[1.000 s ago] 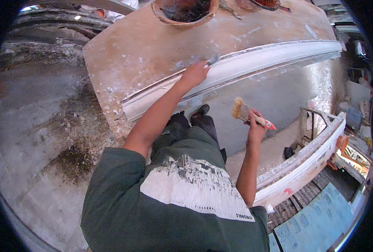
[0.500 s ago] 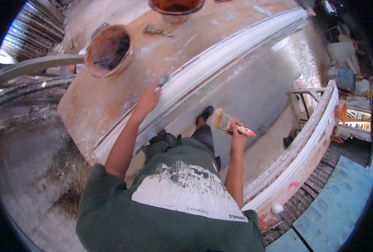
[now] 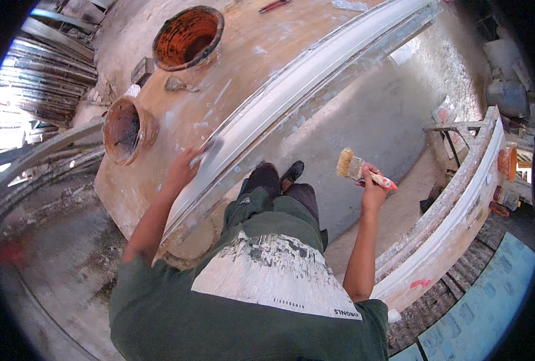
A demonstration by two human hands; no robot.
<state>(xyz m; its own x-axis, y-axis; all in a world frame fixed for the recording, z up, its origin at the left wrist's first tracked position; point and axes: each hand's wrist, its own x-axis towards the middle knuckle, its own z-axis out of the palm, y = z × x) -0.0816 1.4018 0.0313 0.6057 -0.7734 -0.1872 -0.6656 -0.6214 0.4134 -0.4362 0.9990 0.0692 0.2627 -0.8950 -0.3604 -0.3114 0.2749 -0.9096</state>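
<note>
White ridged moulding [image 3: 281, 99]; left grip [image 3: 184, 168] clamps blurred scraper [image 3: 209, 148], right grip [image 3: 372, 182] clamps yellow-bristled brush [image 3: 354, 167].

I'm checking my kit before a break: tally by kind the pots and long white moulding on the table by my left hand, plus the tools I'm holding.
Orange-brown pots: 2
Long white moulding: 1
Brush in right hand: 1
Blurred grey tool in left hand: 1
Total: 5
</note>
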